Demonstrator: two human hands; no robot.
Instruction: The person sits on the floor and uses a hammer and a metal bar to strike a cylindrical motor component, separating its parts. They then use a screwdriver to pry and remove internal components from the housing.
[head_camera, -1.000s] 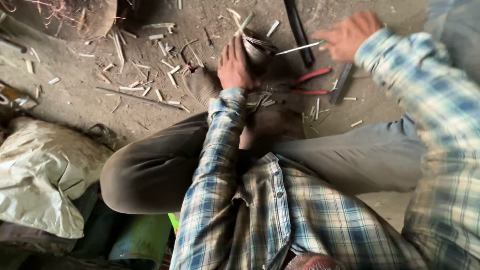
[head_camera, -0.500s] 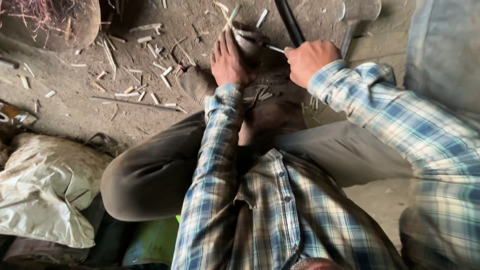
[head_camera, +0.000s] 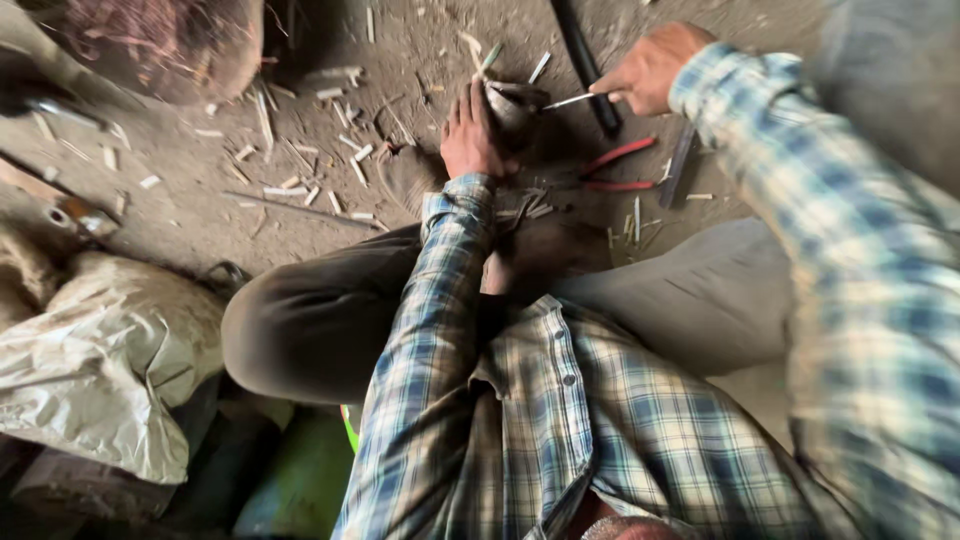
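The right hand (head_camera: 655, 68) pinches a thin pale stick (head_camera: 573, 100) whose long axis runs leftward to the dark block (head_camera: 512, 102) on the dirt floor (head_camera: 200, 210), steadied by the left hand (head_camera: 470, 135) (fingers flat, gripping nothing visible).

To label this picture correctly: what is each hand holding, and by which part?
The right hand grips a thin pale stick by one end. The left hand rests against a dark rounded piece; its grip cannot be told.
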